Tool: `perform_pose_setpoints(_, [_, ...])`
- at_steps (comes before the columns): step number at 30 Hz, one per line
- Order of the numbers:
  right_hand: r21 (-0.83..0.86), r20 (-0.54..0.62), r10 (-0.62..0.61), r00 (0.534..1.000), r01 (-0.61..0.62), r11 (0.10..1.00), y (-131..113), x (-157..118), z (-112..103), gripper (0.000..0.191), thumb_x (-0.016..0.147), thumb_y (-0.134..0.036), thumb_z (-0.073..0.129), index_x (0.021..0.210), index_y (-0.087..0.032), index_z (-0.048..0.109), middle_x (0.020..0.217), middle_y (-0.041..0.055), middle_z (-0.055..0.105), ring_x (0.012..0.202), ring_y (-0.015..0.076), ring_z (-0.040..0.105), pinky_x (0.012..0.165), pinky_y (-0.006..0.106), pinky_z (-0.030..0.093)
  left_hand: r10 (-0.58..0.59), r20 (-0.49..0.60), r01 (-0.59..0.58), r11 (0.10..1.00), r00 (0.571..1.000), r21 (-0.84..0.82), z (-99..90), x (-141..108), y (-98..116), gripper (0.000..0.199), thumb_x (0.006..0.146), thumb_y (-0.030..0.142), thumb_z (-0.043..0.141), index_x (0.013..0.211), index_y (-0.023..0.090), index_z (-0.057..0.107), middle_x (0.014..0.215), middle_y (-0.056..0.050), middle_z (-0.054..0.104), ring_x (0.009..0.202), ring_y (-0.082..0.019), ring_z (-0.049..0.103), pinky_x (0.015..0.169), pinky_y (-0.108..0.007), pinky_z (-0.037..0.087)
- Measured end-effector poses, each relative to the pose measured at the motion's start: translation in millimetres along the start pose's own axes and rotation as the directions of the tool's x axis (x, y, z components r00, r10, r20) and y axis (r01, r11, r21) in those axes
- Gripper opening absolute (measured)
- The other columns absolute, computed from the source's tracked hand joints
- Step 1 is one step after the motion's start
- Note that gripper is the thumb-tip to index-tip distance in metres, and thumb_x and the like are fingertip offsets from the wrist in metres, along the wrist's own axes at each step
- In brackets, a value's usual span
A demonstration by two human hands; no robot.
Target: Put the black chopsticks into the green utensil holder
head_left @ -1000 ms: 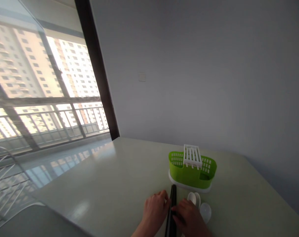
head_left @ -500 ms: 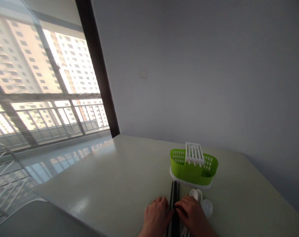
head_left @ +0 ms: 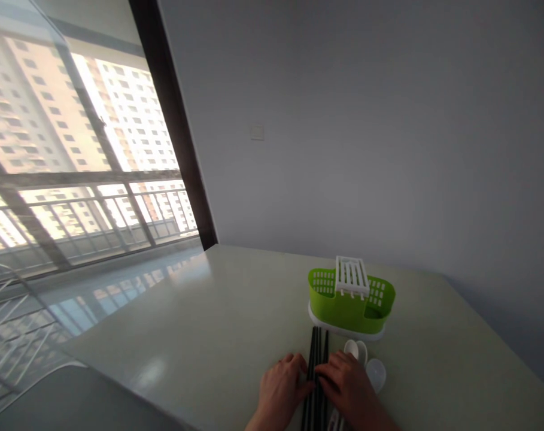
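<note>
- Head view, table: pale, glossy top; its far edge meets a grey wall, its left edge faces a large window.
- Black chopsticks: a bundle of several, lying flat near the table's near edge, tips pointing toward the far edge and ending just short of the green caddy.
- Left hand: palm down on the table, fingers curled against the left side of the chopsticks, touching them.
- Right hand: palm down, fingertips pressed on the right side of the chopsticks; the two hands sit close together with the bundle between them, neither closed around it.
- Green caddy: slotted plastic holder on a white base, with a white slatted insert standing in its middle; toward the table's far right corner.
- White spoons: bowls showing just right of the chopsticks, between the right hand and the caddy; the handles are hidden under the hand.
</note>
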State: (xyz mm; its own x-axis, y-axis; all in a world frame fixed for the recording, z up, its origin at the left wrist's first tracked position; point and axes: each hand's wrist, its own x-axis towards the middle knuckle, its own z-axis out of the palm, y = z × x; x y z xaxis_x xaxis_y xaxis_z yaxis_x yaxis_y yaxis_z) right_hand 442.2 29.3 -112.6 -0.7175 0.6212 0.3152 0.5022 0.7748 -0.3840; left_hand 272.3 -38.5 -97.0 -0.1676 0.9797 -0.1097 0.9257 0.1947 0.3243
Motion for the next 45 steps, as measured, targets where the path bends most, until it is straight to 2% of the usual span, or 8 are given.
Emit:
perform_pose_setpoints(12, [-0.005,-0.009,-0.017,1.0,0.017,1.0,1.8,-0.1,-0.2,0.011,0.085,-0.023,0.053,0.089,-0.028,0.062,0.083,0.0,0.059,0.085,0.0204,0.051,0.079,0.036,0.036,-0.135,-0.098,0.16,0.934,0.986,0.319,-15.7,17.5,-11.6,0.03,0.077,0.007,0.038,0.092,0.013,0.063,0.093,-0.014,0.064,0.088,-0.024,0.063,0.07,-0.033,0.048])
perform_pose_setpoints(17, [0.017,-0.019,-0.006,1.0,0.006,1.0,3.3,-0.1,1.7,0.011,0.085,-0.023,0.053,0.089,-0.027,0.063,0.083,0.0001,0.059,0.085,0.0202,0.052,0.081,0.037,0.036,-0.137,-0.083,0.155,0.945,0.987,0.289,-27.2,23.6,-16.5,0.028,0.076,0.01,0.04,0.092,0.013,0.063,0.086,-0.013,0.067,0.084,-0.024,0.065,0.069,-0.031,0.048])
perform_pose_setpoints(21, [0.034,-0.036,-0.009,0.999,0.01,0.999,8.1,0.0,5.8,0.013,0.084,-0.021,0.053,0.089,-0.027,0.064,0.083,0.0001,0.061,0.086,0.0201,0.052,0.082,0.037,0.036,-0.096,-0.106,0.11,0.986,0.99,0.125,-42.9,26.4,-25.0,0.025,0.07,0.017,0.047,0.089,0.018,0.064,0.081,-0.007,0.069,0.076,-0.021,0.065,0.063,-0.026,0.045])
perform_pose_setpoints(25, [0.059,-0.065,-0.001,0.998,0.005,0.998,8.7,1.7,6.4,0.013,0.083,-0.02,0.054,0.087,-0.026,0.065,0.082,0.0006,0.062,0.085,0.0201,0.053,0.082,0.037,0.036,0.035,-0.174,-0.067,0.981,0.984,-0.181,-51.3,28.5,-29.0,0.026,0.066,0.013,0.046,0.084,0.019,0.065,0.068,-0.001,0.066,0.065,-0.014,0.062,0.059,-0.021,0.042])
perform_pose_setpoints(32, [0.254,-0.012,0.086,0.996,-0.08,0.964,-15.4,18.9,0.8,0.029,0.075,-0.029,0.062,0.104,-0.021,0.062,0.071,-0.0013,0.062,0.066,0.0148,0.056,0.065,0.026,0.042,0.07,-0.233,-0.219,0.671,0.97,-0.709,-57.5,22.9,-11.5,0.021,0.076,0.025,0.049,0.086,0.013,0.063,0.06,0.002,0.057,0.052,-0.01,0.057,0.051,-0.02,0.045])
perform_pose_setpoints(35, [0.298,0.0,0.107,0.994,-0.102,0.949,-24.9,28.9,0.8,0.035,0.076,-0.032,0.061,0.11,-0.023,0.059,0.066,-0.0039,0.061,0.058,0.0125,0.055,0.057,0.023,0.04,0.1,-0.228,-0.243,0.574,0.969,-0.782,-56.8,18.6,-4.0,0.023,0.076,0.027,0.052,0.09,0.012,0.063,0.062,0.001,0.059,0.052,-0.01,0.057,0.052,-0.021,0.047])
perform_pose_setpoints(39, [0.243,-0.098,0.074,0.992,-0.048,0.969,-23.5,35.9,11.4,0.009,0.081,-0.028,0.054,0.081,-0.023,0.062,0.062,-0.0046,0.058,0.053,0.0104,0.053,0.052,0.021,0.035,0.135,-0.206,-0.246,0.538,0.969,-0.806,-51.2,15.1,-1.3,0.02,0.075,0.024,0.054,0.086,0.012,0.065,0.067,-0.001,0.061,0.056,-0.011,0.059,0.053,-0.021,0.051])
perform_pose_setpoints(45, [0.105,-0.137,-0.025,0.99,0.04,0.994,-16.2,34.8,24.1,0.014,0.082,-0.023,0.052,0.068,-0.021,0.053,0.064,-0.0043,0.055,0.056,0.0106,0.051,0.052,0.021,0.035,0.149,-0.213,-0.259,0.522,0.966,-0.813,-49.1,14.5,-2.9,0.021,0.075,0.026,0.056,0.086,0.013,0.067,0.072,-0.002,0.061,0.061,-0.011,0.059,0.054,-0.021,0.053])
